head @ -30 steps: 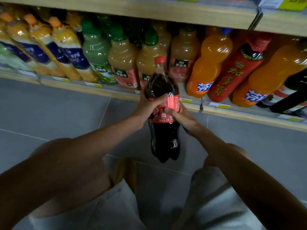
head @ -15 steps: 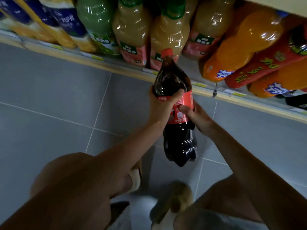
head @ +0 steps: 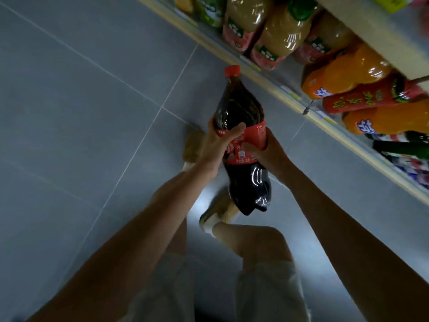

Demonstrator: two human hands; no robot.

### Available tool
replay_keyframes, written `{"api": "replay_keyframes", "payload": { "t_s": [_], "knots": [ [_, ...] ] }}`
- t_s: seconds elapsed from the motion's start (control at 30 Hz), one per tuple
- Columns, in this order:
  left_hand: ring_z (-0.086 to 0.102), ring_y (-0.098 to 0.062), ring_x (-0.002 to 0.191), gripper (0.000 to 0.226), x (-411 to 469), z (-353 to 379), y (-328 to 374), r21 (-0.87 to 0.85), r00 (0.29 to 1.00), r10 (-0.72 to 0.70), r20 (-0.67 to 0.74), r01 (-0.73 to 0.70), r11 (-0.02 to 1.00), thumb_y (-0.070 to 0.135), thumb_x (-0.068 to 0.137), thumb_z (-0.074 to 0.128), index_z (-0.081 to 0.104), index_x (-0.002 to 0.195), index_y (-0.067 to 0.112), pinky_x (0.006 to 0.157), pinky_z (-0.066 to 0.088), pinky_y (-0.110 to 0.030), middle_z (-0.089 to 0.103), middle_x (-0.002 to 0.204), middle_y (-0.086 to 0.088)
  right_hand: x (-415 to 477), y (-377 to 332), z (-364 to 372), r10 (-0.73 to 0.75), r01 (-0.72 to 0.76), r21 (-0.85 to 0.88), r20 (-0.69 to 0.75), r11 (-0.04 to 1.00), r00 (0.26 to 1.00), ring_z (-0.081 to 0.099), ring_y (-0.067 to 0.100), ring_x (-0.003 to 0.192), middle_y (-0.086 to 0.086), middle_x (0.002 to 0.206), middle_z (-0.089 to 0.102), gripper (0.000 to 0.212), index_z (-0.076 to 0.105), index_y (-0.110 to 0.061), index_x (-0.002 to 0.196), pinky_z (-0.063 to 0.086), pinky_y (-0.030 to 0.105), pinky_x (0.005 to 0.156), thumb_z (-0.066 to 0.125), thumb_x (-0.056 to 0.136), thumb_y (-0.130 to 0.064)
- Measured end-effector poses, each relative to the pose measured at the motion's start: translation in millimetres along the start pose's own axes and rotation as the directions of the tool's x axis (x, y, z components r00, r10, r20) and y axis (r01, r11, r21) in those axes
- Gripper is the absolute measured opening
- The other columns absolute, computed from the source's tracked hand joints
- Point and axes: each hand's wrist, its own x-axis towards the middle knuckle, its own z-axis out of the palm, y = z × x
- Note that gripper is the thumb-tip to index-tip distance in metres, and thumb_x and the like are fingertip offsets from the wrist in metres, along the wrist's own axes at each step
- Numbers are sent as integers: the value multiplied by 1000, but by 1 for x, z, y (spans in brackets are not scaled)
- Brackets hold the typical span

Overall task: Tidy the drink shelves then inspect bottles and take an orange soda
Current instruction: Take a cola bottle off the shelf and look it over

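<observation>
A large dark cola bottle point(head: 240, 108) with a red cap and red label hangs upright in the air in front of me, over the floor. My left hand point(head: 217, 145) wraps its label from the left, thumb across the front. From the right, my right hand point(head: 267, 153) grips the same label. Two orange soda bottles point(head: 343, 73) with blue logos lie on the low shelf point(head: 274, 88) at the upper right, apart from both hands. A red-wrapped bottle point(head: 364, 99) lies between them.
Yellowish juice bottles with pink labels point(head: 281, 36) fill the shelf to the left of the orange sodas. Dark bottles point(head: 404, 147) sit further right. Grey floor tiles point(head: 81, 112) spread to the left. My legs and shoes point(head: 216, 212) are below the bottle.
The view has tilted and swung down towards the floor, so the shelf now runs diagonally at the upper right. Both hands keep the same hold on the cola bottle. My legs have straightened.
</observation>
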Motion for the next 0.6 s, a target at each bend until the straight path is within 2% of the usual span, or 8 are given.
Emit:
{"api": "replay_keyframes", "payload": {
  "t_s": [0.1, 0.2, 0.27, 0.33, 0.43, 0.47, 0.53, 0.6],
  "knots": [
    [60, -23, 114, 113, -51, -15, 31, -88, 999, 33, -35, -36, 995, 57, 43, 86, 38, 138, 20, 98, 48, -46, 59, 127, -6, -43, -49, 16, -18, 20, -40, 47, 999, 999, 63, 8, 93, -4, 106, 61, 65, 39, -17, 129, 51, 15, 68, 75, 76, -17],
    [60, -25, 113, 95, -105, -33, 76, -68, 991, 73, -114, -81, 994, 63, 43, 84, 46, 126, 35, 96, 48, -52, 60, 125, -3, -86, -107, 33, -55, 61, -48, 109, 997, 992, 66, -1, 86, -5, 106, 62, 60, 41, -18, 127, 50, 11, 65, 74, 77, -14],
    [59, -28, 114, 93, -140, -46, 108, -82, 982, 106, -156, -120, 989, 58, 46, 84, 44, 127, 35, 96, 47, -53, 59, 127, -3, -111, -148, 46, -78, 90, -66, 168, 994, 983, 66, -2, 88, -2, 110, 63, 60, 42, -16, 128, 51, 11, 68, 74, 77, -12],
    [59, -27, 113, 87, -173, -58, 142, -103, 970, 164, -181, -185, 977, 46, 54, 82, 41, 128, 27, 95, 48, -49, 58, 125, -4, -132, -189, 60, -109, 132, -91, 220, 987, 969, 65, 3, 93, 3, 114, 62, 60, 41, -12, 130, 52, 14, 71, 72, 78, -10],
    [66, -19, 100, 52, -211, -80, 187, -140, 940, 261, -217, -295, 945, 15, 76, 75, 47, 119, 23, 84, 55, -38, 62, 112, -1, -153, -248, 85, -168, 209, -115, 293, 971, 941, 64, -3, 87, 2, 111, 61, 56, 41, -9, 129, 50, 11, 68, 69, 81, -4],
    [66, -18, 99, 50, -223, -89, 201, -154, 933, 277, -231, -316, 936, 10, 80, 71, 46, 121, 21, 82, 56, -37, 63, 112, -1, -158, -266, 95, -186, 235, -124, 315, 964, 931, 63, -5, 86, 1, 111, 60, 56, 40, -6, 131, 49, 9, 68, 68, 81, -3],
    [63, -16, 102, 59, -243, -108, 228, -165, 924, 270, -271, -321, 933, 15, 82, 69, 38, 132, 19, 81, 55, -34, 59, 117, 1, -164, -299, 115, -222, 287, -145, 351, 947, 910, 63, -11, 82, -4, 106, 59, 56, 39, -4, 130, 47, 6, 65, 67, 82, -1],
    [60, -8, 98, 66, -257, -130, 253, -156, 906, 288, -309, -348, 924, 20, 82, 69, 32, 136, 21, 76, 53, -28, 56, 112, 9, -163, -330, 136, -244, 332, -163, 404, 929, 882, 63, -9, 84, -4, 106, 58, 58, 38, -5, 131, 48, 7, 67, 68, 81, -1]
  ]
}}
